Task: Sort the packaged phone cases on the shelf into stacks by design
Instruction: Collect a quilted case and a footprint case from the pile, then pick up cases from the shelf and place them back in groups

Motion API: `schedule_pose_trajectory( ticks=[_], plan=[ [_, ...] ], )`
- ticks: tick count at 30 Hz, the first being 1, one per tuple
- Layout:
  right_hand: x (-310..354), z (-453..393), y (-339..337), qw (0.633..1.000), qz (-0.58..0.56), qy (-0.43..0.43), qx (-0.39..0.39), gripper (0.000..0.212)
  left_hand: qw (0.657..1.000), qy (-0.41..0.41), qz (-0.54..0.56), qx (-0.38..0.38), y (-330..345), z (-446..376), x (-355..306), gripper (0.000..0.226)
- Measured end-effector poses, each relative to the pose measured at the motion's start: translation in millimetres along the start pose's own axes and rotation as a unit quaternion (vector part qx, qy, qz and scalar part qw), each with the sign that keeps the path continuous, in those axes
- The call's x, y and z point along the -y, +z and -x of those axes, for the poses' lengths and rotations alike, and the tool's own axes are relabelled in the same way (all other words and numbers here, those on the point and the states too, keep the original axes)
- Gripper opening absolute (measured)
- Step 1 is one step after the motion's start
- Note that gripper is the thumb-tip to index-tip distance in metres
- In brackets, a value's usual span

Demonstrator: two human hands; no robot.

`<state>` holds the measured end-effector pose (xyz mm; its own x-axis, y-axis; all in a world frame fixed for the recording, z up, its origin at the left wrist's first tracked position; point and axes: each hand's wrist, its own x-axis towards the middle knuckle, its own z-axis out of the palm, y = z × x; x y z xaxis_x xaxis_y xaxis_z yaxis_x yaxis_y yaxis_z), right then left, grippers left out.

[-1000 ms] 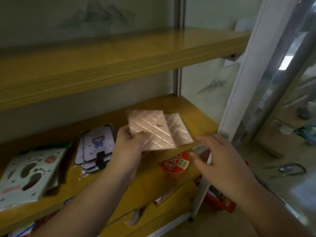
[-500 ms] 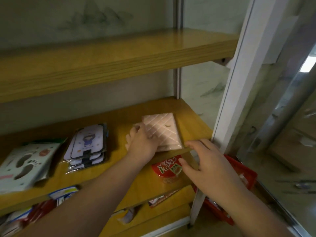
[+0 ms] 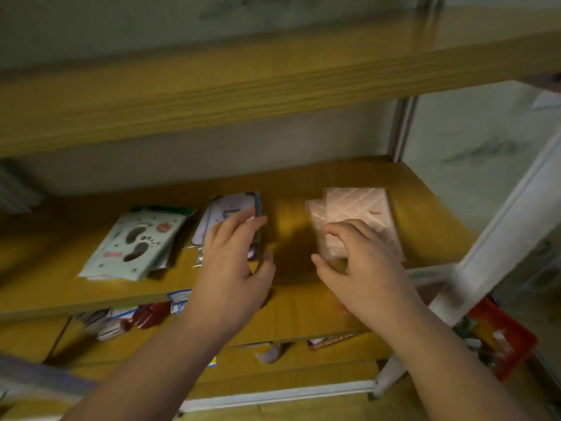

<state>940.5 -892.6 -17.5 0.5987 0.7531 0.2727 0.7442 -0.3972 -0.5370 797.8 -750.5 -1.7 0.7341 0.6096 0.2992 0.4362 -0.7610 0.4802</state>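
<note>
my left hand (image 3: pixel 233 256) pinches the purple cases (image 3: pixel 226 215) and my right hand (image 3: pixel 358 253) curls onto the pink cases (image 3: pixel 353 209) (slightly fanned) to square each stack on the shelf (image 3: pixel 288 189).

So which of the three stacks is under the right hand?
The pink quilted stack, rightmost on the shelf; the right hand rests on its near end.

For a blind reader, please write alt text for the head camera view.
Two bare hands reach onto a yellow wooden shelf: the left hand rests on a lilac case stack, the right hand on a pink quilted case stack. A mint footprint-design stack lies further left.
</note>
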Motion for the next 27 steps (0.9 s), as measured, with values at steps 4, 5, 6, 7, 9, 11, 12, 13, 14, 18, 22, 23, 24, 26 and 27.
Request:
schedule_pose_trajectory(
  ticks=[4, 5, 6, 7, 9, 11, 12, 13, 14, 18, 22, 23, 24, 26, 27],
  plan=[
    [38.1, -4.4, 18.4, 0.999, -0.016, -0.029, 0.012, 0.053, 0.998, -0.018, -0.05, -0.028, -32.6, 25.1, 39.9, 0.05],
    [48.5, -4.4, 24.0, 0.999, -0.017, -0.034, 0.016, 0.054, 0.998, -0.026, -0.055, -0.034, -40.3, 31.9, 50.5, 0.051],
    [59.3, -4.1, 29.8, 0.999, -0.015, -0.039, 0.022, 0.055, 0.997, -0.036, -0.058, -0.039, -48.2, 39.1, 60.6, 0.052],
    [70.2, -3.3, 36.5, 0.999, -0.011, -0.046, 0.027, 0.056, 0.996, -0.047, -0.06, -0.042, -56.3, 47.0, 71.4, 0.051],
    [95.5, 0.2, 50.8, 0.998, -0.003, -0.06, 0.032, 0.057, 0.995, -0.068, -0.057, -0.043, -74.3, 64.2, 93.9, 0.05],
    [124.2, 6.7, 65.3, 0.997, 0.011, -0.07, 0.037, 0.056, 0.993, -0.091, -0.054, -0.047, -94.6, 81.5, 117.9, 0.049],
    [140.0, 10.5, 72.7, 0.996, 0.022, -0.079, 0.038, 0.055, 0.992, -0.106, -0.052, -0.052, -106.8, 90.4, 130.5, 0.049],
    [156.6, 14.2, 80.2, 0.995, 0.031, -0.09, 0.039, 0.054, 0.99, -0.12, -0.049, -0.06, -119.8, 99.5, 143.7, 0.05],
    [174.4, 17.9, 87.8, 0.993, 0.036, -0.101, 0.041, 0.053, 0.988, -0.129, -0.047, -0.07, -133.5, 109.1, 156.8, 0.052],
    [252.8, 34.2, 119.6, 0.99, 0.029, -0.128, 0.055, 0.053, 0.982, -0.147, -0.065, -0.096, -190.8, 158.1, 207.1, 0.058],
    [335.5, 56.6, 161.8, 0.985, 0.003, -0.154, 0.071, 0.05, 0.975, -0.168, -0.079, -0.12, -248.5, 218.0, 261.0, 0.061],
    [354.4, 62.2, 174.2, 0.984, 0.002, -0.163, 0.077, 0.049, 0.972, -0.179, -0.082, -0.125, -262.0, 232.1, 274.8, 0.059],
    [372.6, 67.4, 186.4, 0.982, 0.0, -0.173, 0.081, 0.048, 0.969, -0.191, -0.083, -0.135, -275.3, 246.3, 288.4, 0.059],
    [406.9, 77.0, 208.7, 0.978, -0.016, -0.186, 0.089, 0.047, 0.961, -0.216, -0.083, -0.153, -298.7, 272.8, 314.4, 0.059],
    [423.3, 82.6, 218.0, 0.977, -0.026, -0.187, 0.096, 0.047, 0.958, -0.23, -0.079, -0.153, -309.7, 284.6, 325.5, 0.059]
  ],
)
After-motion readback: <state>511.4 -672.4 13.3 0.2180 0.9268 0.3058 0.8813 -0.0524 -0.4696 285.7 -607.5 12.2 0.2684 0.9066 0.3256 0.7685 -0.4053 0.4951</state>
